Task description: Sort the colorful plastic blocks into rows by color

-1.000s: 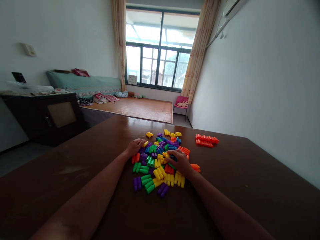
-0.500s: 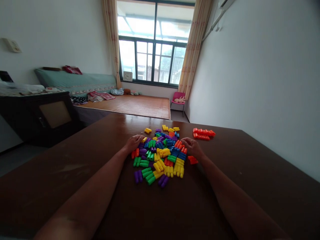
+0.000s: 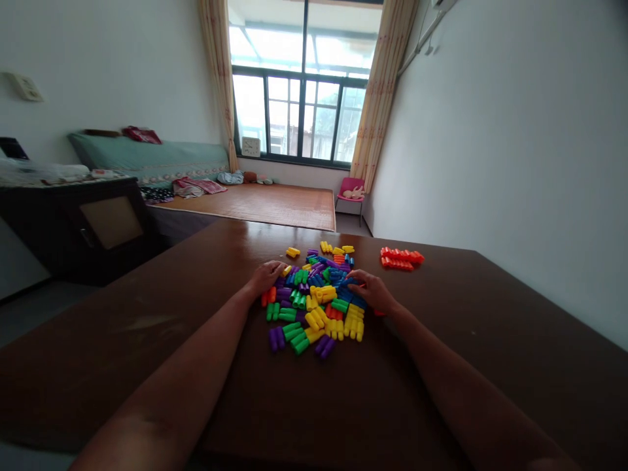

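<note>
A pile of plastic toy building blocks (image 3: 321,296), shaped like joined tubes in yellow, green, purple, blue and orange, lies on the brown table (image 3: 304,405). At its left edge rests my left hand (image 3: 265,277), fingers extended, their tips beside a yellow block (image 3: 287,270). My right hand (image 3: 373,292) is at the pile's right side, fingers closed around an orange block (image 3: 362,285) that they mostly cover. Blue blocks (image 3: 346,291) lie just left of those fingertips. Another orange piece (image 3: 379,313) shows partly from under the right hand.
Two joined rows of orange blocks (image 3: 401,258) lie apart at the back right of the table. A few yellow blocks (image 3: 337,249) sit behind the pile. Beyond the table are a bed (image 3: 275,204), a pink chair (image 3: 350,190) and a dark cabinet (image 3: 108,222).
My right hand has shifted slightly left over the pile's edge. Orange blocks that lay by its fingertips are now mostly gone from sight there, and blue ones show. My left hand stays at the left edge.
</note>
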A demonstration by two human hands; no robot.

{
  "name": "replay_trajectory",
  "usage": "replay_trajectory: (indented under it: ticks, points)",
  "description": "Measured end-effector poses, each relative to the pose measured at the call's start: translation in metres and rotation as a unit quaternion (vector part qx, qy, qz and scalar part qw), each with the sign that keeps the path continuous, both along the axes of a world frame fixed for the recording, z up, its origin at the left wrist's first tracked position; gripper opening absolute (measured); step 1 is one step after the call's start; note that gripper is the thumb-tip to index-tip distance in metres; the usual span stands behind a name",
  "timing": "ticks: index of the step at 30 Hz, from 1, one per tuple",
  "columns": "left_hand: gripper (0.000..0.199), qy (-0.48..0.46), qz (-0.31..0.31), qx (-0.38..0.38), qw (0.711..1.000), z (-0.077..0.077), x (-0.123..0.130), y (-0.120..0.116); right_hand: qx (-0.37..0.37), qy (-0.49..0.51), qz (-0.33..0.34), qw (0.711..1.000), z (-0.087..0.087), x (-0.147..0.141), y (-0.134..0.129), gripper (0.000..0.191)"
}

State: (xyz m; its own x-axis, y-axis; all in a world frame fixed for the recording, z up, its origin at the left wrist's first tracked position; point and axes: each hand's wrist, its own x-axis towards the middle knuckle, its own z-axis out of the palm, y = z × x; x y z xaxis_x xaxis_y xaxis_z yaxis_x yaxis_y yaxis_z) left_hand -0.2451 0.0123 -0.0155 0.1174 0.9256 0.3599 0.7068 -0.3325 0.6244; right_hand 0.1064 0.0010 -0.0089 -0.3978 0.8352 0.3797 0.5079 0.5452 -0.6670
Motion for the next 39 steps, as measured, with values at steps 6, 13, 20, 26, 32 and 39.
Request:
replay_trajectory:
  ticks: [6, 13, 20, 26, 32, 39]
  points:
    - [0.054, 0.005, 0.003, 0.0, 1.0, -0.003, -0.002, 0.002, 0.09, -0.066, 0.024, 0.993, 0.007, -0.016, -0.009, 0.027]
    - [0.051, 0.0, 0.004, -0.009, 1.0, -0.002, -0.001, 0.001, 0.132, -0.133, 0.051, 0.981, 0.003, -0.044, -0.024, 0.03]
    - [0.052, 0.004, -0.002, -0.004, 1.0, -0.003, -0.003, 0.004, 0.078, -0.04, 0.008, 0.996, 0.016, -0.033, -0.01, 0.028]
    - [0.053, 0.01, 0.0, -0.008, 1.0, 0.0, -0.003, 0.004, 0.046, 0.006, -0.314, 0.948, 0.013, 0.064, 0.034, 0.039]
    - [0.056, 0.01, 0.003, -0.004, 1.0, 0.0, -0.004, 0.005, -0.088, -0.125, -0.399, 0.904, -0.013, 0.134, 0.048, 0.043]
    - [0.055, 0.01, 0.0, -0.006, 1.0, -0.004, -0.007, 0.007, -0.152, 0.129, -0.199, 0.96, -0.018, 0.155, 0.049, 0.05]
